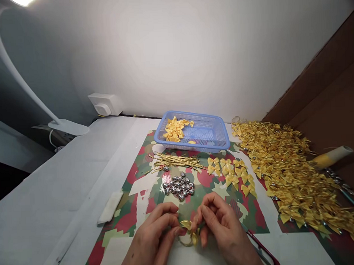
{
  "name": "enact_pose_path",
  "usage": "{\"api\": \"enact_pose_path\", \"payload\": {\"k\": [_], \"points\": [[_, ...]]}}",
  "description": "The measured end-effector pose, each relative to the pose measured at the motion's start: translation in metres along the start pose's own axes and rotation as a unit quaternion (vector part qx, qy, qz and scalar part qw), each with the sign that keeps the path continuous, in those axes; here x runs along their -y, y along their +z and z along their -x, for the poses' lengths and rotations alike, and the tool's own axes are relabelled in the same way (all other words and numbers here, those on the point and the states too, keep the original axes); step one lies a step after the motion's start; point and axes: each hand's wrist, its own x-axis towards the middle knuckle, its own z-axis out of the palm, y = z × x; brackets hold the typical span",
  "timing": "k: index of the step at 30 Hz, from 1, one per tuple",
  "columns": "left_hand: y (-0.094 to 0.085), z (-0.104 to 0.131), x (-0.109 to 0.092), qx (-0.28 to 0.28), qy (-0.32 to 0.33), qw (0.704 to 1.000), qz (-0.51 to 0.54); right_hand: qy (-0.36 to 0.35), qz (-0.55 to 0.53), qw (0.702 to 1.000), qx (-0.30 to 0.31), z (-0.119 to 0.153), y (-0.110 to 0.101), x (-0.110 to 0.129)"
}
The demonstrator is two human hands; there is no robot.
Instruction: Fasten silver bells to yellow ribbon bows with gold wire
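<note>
Both hands meet near the front of the table over a red, green and white patterned sheet. My left hand and my right hand pinch a small yellow ribbon bow between their fingertips, with a thin gold wire loop hanging under it. Just beyond the hands lies a cluster of several silver bells. A bundle of gold wire ties lies behind the bells. To the right of it, several loose yellow bows are laid out in rows.
A blue plastic basket with yellow bows stands at the back. A big heap of finished bows with bells fills the right side. Red-handled scissors lie by my right wrist. A white lamp base and a wall socket sit back left.
</note>
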Motion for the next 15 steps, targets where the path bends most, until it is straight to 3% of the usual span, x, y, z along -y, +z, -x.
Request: {"api": "enact_pose_path", "payload": {"k": [4,7,10,12,15], "points": [[-0.008,0.002,0.009,0.003,0.002,1.0,-0.005,-0.01,-0.002,0.999,-0.048,-0.002,0.001,-0.007],[-0.016,0.001,0.014,0.067,-0.013,0.998,0.004,-0.025,0.038,0.996,-0.077,-0.003,-0.001,-0.011],[-0.02,-0.002,0.013,0.121,-0.093,0.984,0.091,-0.039,0.078,0.992,-0.091,-0.002,-0.002,-0.013],[-0.019,-0.003,0.01,0.121,-0.156,0.968,0.153,-0.043,0.096,0.99,-0.091,-0.001,-0.002,-0.014],[-0.018,-0.001,0.005,0.129,-0.19,0.956,0.18,-0.048,0.114,0.988,-0.088,0.001,0.0,-0.013]]}}
